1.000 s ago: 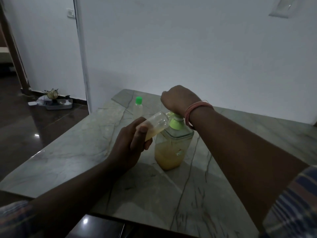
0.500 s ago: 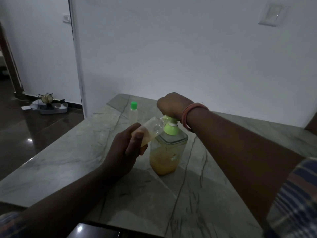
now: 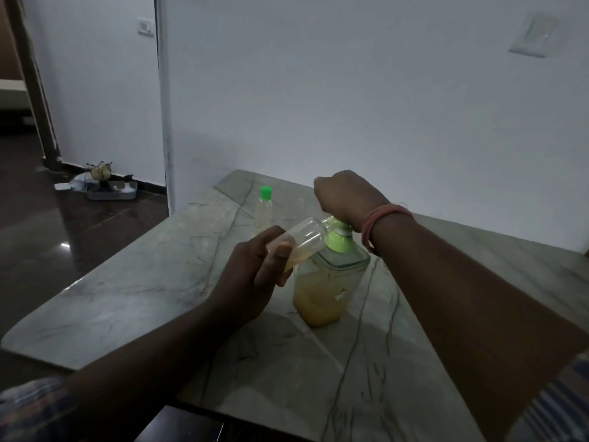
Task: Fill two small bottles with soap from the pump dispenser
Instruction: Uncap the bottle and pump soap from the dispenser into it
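A clear pump dispenser [image 3: 325, 291] with a green collar stands on the marble table [image 3: 134, 291], roughly half full of yellow soap. My left hand [image 3: 255, 275] grips a small clear bottle [image 3: 302, 242], tilted, its mouth up against the pump's spout; yellow soap lies in its lower part. My right hand [image 3: 345, 194] sits curled over the pump head, which it hides. A second small bottle [image 3: 264, 207] with a green cap stands upright behind, near the table's far edge.
A white wall rises just behind the table. To the left is dark polished floor with a grey tray [image 3: 110, 189] of small items by the wall. A dark object [image 3: 188, 425] lies at the table's near edge.
Both hands keep their hold on the bottle and pump. The head camera has tilted up, so the table sits lower in view. My right fist has risen a little above the pump collar.
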A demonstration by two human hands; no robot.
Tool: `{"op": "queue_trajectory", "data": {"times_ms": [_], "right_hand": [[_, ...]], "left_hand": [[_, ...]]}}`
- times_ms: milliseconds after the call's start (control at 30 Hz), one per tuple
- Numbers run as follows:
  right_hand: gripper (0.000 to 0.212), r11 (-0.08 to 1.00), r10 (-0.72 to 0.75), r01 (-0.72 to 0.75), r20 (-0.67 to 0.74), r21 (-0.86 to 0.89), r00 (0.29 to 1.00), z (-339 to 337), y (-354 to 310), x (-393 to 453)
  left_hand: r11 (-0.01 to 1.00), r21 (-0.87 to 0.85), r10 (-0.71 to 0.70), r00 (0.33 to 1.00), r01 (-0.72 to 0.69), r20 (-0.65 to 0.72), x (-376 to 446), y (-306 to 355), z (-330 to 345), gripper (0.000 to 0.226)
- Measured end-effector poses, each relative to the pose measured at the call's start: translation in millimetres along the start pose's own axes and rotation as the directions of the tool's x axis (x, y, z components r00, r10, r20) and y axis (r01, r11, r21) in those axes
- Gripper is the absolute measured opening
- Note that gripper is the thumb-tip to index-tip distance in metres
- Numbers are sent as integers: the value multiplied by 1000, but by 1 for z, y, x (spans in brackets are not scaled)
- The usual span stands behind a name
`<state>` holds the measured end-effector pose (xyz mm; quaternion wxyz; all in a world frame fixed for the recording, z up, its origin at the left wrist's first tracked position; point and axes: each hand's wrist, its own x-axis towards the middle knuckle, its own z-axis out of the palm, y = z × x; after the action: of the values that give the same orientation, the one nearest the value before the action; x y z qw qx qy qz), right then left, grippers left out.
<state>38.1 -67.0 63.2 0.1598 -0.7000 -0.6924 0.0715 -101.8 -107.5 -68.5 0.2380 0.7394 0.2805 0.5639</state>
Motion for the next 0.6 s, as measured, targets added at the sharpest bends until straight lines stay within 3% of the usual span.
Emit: {"op": "queue_trajectory", "data": {"times_ms": [300, 600], "right_hand": [[29, 997, 7, -2, -67, 72, 998, -5, 0, -3], [30, 998, 9, -5, -64, 56, 998, -4, 0, -1]], "left_hand": [[998, 58, 33, 999, -32, -25, -1, -3, 0, 57], [1000, 11, -6, 1000, 6, -28, -1, -6, 1, 67]]}}
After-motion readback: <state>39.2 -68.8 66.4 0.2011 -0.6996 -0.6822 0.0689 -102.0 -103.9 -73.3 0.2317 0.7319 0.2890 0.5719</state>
